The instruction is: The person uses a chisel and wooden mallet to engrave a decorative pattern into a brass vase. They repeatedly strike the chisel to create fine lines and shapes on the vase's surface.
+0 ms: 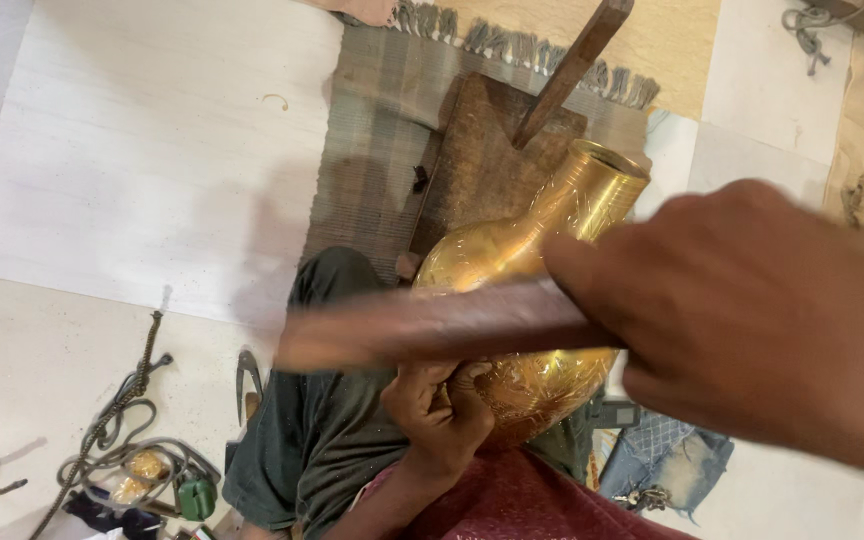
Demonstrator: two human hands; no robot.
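A shiny brass vase [522, 250] with engraved patterns lies tilted on my lap, its neck pointing up and right onto a brown wooden block [472, 160]. My left hand [442, 405] is closed against the vase's belly; whether it pinches a small tool is hidden by the fingers. My right hand [752, 310], large and blurred close to the camera, grips a wooden stick [432, 325] that lies across the vase.
A second wooden stick [572, 65] leans on the block. A fringed striped mat [372, 170] lies under it on the pale floor. Ropes, metal hooks and a green object [197, 495] sit at the lower left. Denim cloth [662, 450] lies at the lower right.
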